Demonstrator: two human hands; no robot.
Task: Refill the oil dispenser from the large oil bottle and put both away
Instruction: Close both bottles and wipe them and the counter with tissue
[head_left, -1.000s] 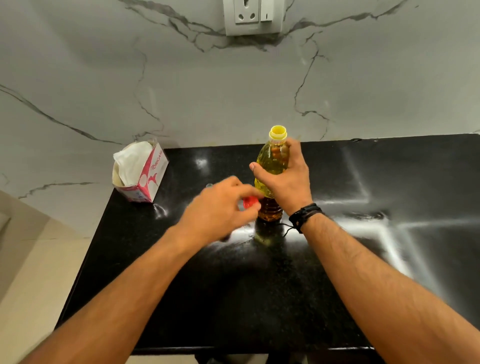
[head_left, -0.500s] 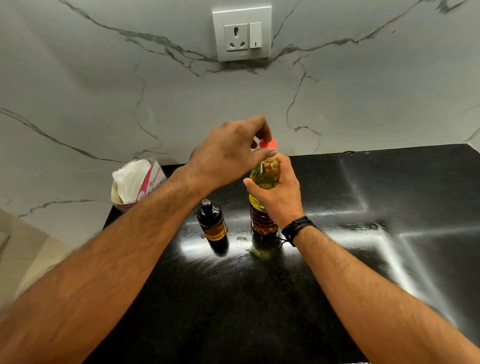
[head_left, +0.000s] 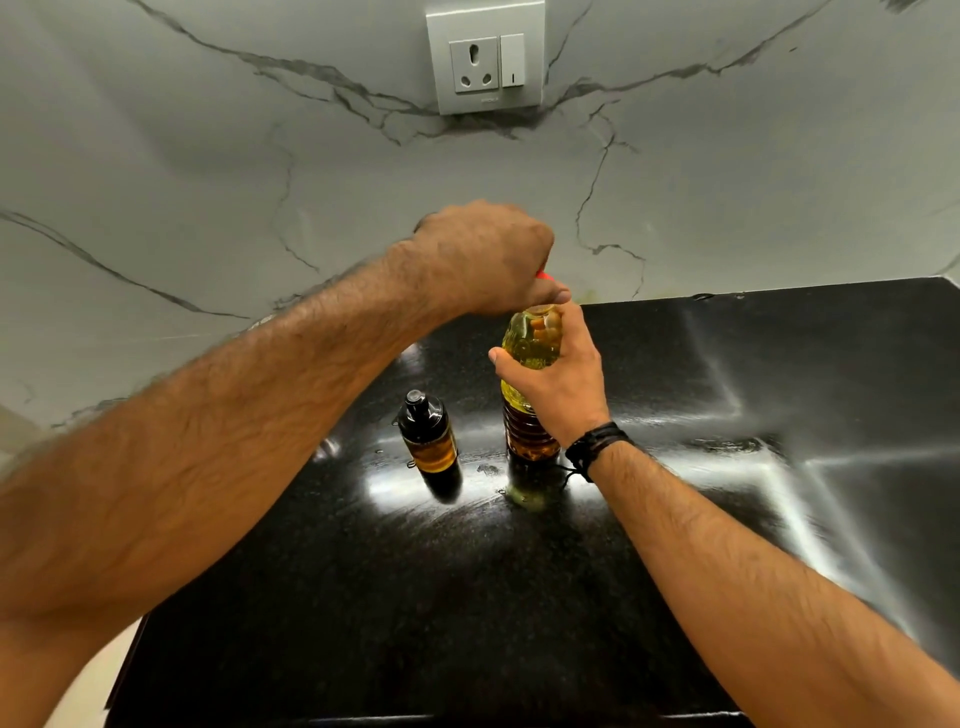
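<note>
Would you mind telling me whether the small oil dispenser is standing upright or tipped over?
Upright. The oil dispenser stands on its base on the black counter, black cap on top, apart from both hands.

The large oil bottle stood upright on the black desk. The right hand gripped its upper body, a dark band on the wrist. The left hand curled over the bottle's top, a sliver of red cap showing beneath it. Just beside the bottle, apart from it, stood the oil dispenser with its black top. A wall socket sat on the marble wall behind.
</note>
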